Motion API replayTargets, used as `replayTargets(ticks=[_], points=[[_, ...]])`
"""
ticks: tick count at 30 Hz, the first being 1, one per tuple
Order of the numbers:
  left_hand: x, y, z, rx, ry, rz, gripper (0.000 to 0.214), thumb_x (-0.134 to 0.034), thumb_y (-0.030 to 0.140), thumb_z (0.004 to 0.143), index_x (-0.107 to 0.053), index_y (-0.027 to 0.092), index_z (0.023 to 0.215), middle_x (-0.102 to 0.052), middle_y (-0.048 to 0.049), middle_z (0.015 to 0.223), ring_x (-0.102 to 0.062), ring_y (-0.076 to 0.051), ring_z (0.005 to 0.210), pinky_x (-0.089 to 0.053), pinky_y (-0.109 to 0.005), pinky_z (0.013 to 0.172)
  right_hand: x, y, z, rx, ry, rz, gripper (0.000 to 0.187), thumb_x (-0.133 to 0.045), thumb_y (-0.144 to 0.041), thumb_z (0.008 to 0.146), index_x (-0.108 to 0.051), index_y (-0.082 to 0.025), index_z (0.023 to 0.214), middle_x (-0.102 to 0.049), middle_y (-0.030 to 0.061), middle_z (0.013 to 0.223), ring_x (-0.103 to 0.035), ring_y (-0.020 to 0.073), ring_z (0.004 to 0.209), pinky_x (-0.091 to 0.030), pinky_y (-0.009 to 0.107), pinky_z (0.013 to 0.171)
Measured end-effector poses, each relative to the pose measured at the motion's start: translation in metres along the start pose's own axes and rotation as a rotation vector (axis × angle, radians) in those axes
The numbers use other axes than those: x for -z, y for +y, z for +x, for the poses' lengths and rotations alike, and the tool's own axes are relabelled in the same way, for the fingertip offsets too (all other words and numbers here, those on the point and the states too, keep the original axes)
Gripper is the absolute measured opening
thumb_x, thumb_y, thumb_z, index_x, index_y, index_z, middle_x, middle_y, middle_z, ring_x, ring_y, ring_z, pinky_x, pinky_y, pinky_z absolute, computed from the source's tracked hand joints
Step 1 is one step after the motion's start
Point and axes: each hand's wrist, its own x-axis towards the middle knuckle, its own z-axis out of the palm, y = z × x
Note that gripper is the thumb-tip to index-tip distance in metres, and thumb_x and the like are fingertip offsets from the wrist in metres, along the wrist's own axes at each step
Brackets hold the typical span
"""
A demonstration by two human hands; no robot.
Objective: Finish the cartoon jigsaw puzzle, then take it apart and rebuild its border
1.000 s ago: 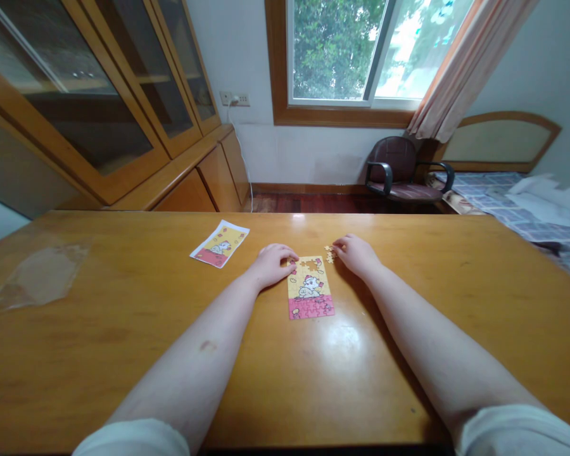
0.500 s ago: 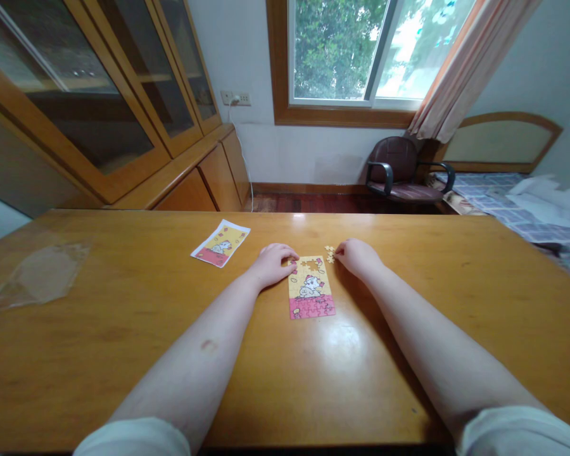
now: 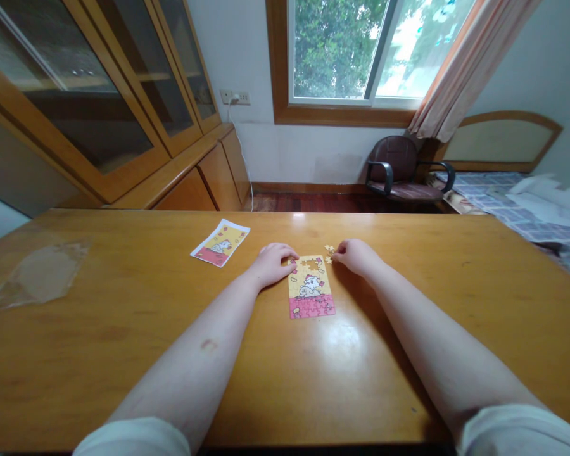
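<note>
A jigsaw puzzle (image 3: 311, 288) lies flat on the table, showing a white cartoon animal on yellow and pink. Near its top there is a gap where the tabletop shows through. My left hand (image 3: 273, 265) rests at the puzzle's upper left edge, fingers slightly bent and apart, fingertips touching it. Just past the upper right corner are several loose yellow puzzle pieces (image 3: 329, 248). My right hand (image 3: 356, 256) is beside them with thumb and fingers pinched together at a puzzle piece, which the fingers partly hide.
A printed picture sheet (image 3: 221, 243) with the same design lies left of my left hand. Farther left is a clear plastic bag (image 3: 45, 273). The wooden table (image 3: 275, 386) ends before a chair (image 3: 401, 171), and a glass-door cabinet (image 3: 137, 126) stands to the left.
My right fingers have shifted slightly at the loose pieces, and the lower pieces sit a little differently. My left hand and the puzzle have stayed in place.
</note>
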Motion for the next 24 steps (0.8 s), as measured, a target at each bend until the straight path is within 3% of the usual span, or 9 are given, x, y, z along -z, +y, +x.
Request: replayTargets(ticks=[8, 24], points=[[-0.001, 0.001, 0.001, 0.005, 0.001, 0.005, 0.022, -0.061, 0.035, 0.080, -0.072, 0.026, 0.097, -0.069, -0.0024, 0.110, -0.057, -0.024, 0.109, -0.039, -0.042, 0.103, -0.017, -0.022, -0.012, 0.103, -0.022, 0.207, 0.013, -0.067, -0.030, 0.080, -0.069, -0.017, 0.076, -0.069, 0.0035, 0.072, -0.059, 0.0144, 0.064, -0.037, 0.024, 0.056], [-0.001, 0.000, 0.000, -0.006, 0.013, 0.008, 0.021, -0.062, 0.034, 0.080, -0.072, 0.026, 0.096, -0.069, -0.0021, 0.108, -0.058, -0.023, 0.107, -0.040, -0.041, 0.102, -0.025, -0.034, -0.019, 0.117, -0.024, 0.148, 0.014, -0.066, -0.032, 0.080, -0.069, -0.019, 0.075, -0.071, 0.0034, 0.078, -0.060, 0.0146, 0.069, -0.036, 0.023, 0.059]])
